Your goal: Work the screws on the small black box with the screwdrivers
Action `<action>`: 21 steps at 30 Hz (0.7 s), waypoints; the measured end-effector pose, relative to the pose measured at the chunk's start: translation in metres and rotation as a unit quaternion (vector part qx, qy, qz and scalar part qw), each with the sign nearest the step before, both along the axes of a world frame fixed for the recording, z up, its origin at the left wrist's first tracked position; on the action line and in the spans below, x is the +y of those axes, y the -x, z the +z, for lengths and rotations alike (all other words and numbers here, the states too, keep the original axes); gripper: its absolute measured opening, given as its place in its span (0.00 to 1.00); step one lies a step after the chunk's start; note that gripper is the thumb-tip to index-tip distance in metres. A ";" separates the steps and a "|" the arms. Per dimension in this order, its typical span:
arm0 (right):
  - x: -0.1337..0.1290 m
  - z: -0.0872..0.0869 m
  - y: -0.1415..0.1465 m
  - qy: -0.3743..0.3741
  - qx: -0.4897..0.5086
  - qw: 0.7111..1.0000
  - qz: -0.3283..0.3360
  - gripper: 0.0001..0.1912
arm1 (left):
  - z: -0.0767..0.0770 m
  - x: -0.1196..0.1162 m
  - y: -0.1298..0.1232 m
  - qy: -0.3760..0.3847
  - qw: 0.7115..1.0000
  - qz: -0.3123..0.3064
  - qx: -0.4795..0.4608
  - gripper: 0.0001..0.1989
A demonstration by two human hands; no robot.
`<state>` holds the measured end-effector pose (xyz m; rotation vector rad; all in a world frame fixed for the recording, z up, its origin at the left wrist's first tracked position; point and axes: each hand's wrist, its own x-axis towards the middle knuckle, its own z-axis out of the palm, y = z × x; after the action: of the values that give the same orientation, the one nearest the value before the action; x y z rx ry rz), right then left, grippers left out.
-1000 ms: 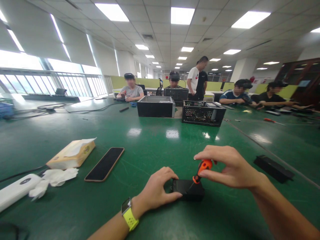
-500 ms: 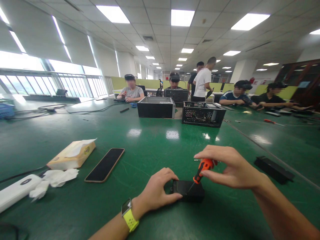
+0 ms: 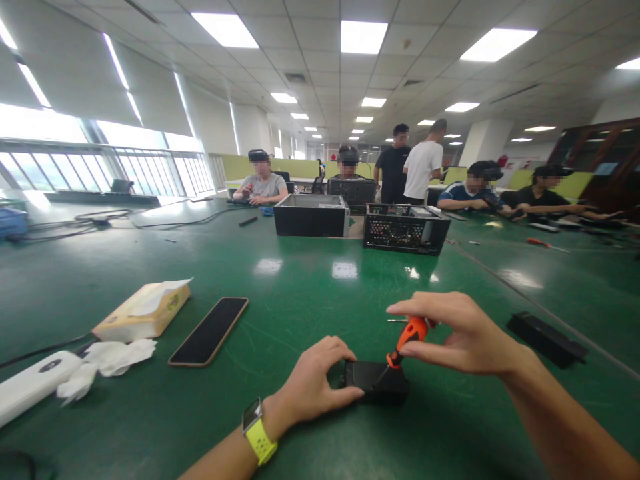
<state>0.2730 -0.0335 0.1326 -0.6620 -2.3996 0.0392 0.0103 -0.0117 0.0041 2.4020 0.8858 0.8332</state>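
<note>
A small black box-shaped part (image 3: 379, 381) lies on the green table (image 3: 280, 300) in front of me. My left hand (image 3: 320, 377) grips its left end between thumb and fingers, a watch with a yellow-green strap on that wrist. My right hand (image 3: 457, 331) holds an orange and black screwdriver (image 3: 407, 339) by the handle. The screwdriver leans to the right, its shaft pointing down at the top of the black part. Whether the tip sits in a screw I cannot tell. A thin metal piece (image 3: 397, 321) shows just left of the handle.
To the left are a phone (image 3: 209, 331), a tissue pack (image 3: 145, 310), crumpled tissue (image 3: 107, 360) and a white device (image 3: 35, 383). Another black part (image 3: 546, 340) lies right of my right hand. Farther off stand two computer cases (image 3: 313, 217) and a second screwdriver (image 3: 547, 245). Several people sit or stand beyond.
The screwdriver handle has shifted very slightly to the right in my right hand. My left hand keeps its place on the black part. In the background, two standing people have moved apart.
</note>
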 end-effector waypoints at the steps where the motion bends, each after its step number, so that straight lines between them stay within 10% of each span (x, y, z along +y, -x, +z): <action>1: 0.000 0.000 0.000 0.004 0.000 1.000 0.010 0.19 | 0.000 0.000 0.000 -0.001 1.000 0.000 -0.001 0.17; 21: -0.001 0.001 -0.003 0.010 -0.015 1.000 0.017 0.22 | 0.001 -0.001 0.000 0.002 1.000 -0.001 -0.001 0.16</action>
<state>0.2762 -0.0342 0.1335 -0.6367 -2.4423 0.0684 0.0105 -0.0123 0.0051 2.3973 0.8826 0.8318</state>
